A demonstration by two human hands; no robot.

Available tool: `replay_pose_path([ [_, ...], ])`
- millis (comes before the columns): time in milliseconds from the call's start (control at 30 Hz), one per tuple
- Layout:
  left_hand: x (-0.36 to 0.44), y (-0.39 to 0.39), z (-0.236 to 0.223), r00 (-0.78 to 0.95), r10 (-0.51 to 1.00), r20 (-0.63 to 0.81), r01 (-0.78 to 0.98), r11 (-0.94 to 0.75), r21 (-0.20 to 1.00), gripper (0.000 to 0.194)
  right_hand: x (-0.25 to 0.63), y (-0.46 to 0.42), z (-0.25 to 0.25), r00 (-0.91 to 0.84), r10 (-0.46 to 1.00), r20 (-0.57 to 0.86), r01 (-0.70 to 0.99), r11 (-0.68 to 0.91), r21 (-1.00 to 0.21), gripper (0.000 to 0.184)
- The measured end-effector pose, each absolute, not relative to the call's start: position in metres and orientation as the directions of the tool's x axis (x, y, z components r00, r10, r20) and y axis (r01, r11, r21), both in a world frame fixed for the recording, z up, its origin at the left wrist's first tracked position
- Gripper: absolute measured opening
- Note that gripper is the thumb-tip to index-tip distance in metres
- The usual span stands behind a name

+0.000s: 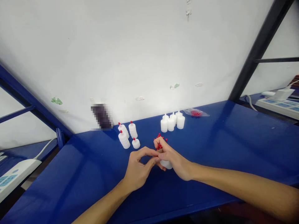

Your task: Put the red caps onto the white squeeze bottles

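My right grip [177, 162]: closed about white bottle [166, 164] over surface [93, 174], likely steadying it. My left grip [138, 170]: at bottle's far end; cannot tell whether clasping anything. Red caps [159, 146]: just beyond, seemingly for reach. Capped bottles [132, 130], uncapped bottles [164, 125]: grouped separately, probably against mixing.

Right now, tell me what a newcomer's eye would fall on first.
Likely the left hand and right hand, meeting at a white bottle low in the centre. Next, the bright red caps just beyond them on the blue table. Then, farther back, red-capped bottles to the left and uncapped bottles to the right.
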State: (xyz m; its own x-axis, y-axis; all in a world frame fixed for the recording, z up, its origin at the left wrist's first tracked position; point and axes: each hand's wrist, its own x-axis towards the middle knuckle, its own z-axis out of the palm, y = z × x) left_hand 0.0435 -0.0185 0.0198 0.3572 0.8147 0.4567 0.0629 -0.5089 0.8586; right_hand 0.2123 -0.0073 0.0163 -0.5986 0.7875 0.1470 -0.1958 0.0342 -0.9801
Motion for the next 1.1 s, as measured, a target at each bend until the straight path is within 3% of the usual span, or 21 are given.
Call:
replay_pose_path([
  [133,0.042,-0.017,0.015,0.349,0.808,0.475,0.076,-0.53,0.845,0.007,0.214,-0.008,0.016,-0.593,0.776,0.216,-0.15,0.157,-0.976,0.013],
  [267,0.042,-0.014,0.013,0.338,0.768,0.544,0.201,-0.624,0.755,0.004,0.216,-0.01,0.02,-0.557,0.791,0.254,0.0,0.305,-0.952,0.013],
  [500,0.045,-0.014,0.015,0.395,0.737,0.548,0.274,-0.665,0.695,0.006,0.218,-0.01,0.024,-0.491,0.825,0.279,0.135,0.388,-0.912,0.018],
  [667,0.045,-0.015,0.016,0.463,0.733,0.498,0.373,-0.671,0.641,0.013,0.215,-0.01,0.023,-0.506,0.781,0.366,0.156,0.5,-0.852,0.011],
  [767,0.036,-0.01,0.024,0.413,0.763,0.498,0.426,-0.645,0.635,0.015,0.223,0.002,0.033,-0.499,0.76,0.416,0.3,0.602,-0.74,0.011],
  [833,0.025,-0.002,0.033,0.298,0.821,0.488,0.484,-0.57,0.664,0.018,0.239,0.017,0.048,-0.371,0.785,0.497,0.461,0.62,-0.635,0.025],
  [933,0.003,0.01,0.047,0.131,0.878,0.46,0.624,-0.433,0.651,0.02,0.274,0.048,0.073,-0.092,0.781,0.618,0.567,0.551,-0.612,0.02],
  [1000,-0.009,0.017,0.053,0.098,0.889,0.446,0.715,-0.375,0.59,0.02,0.298,0.07,0.081,0.011,0.749,0.663,0.534,0.556,-0.637,0.021],
  [1100,-0.018,0.024,0.054,0.129,0.902,0.412,0.827,-0.327,0.458,0.021,0.325,0.097,0.074,0.103,0.777,0.621,0.406,0.537,-0.739,0.026],
])
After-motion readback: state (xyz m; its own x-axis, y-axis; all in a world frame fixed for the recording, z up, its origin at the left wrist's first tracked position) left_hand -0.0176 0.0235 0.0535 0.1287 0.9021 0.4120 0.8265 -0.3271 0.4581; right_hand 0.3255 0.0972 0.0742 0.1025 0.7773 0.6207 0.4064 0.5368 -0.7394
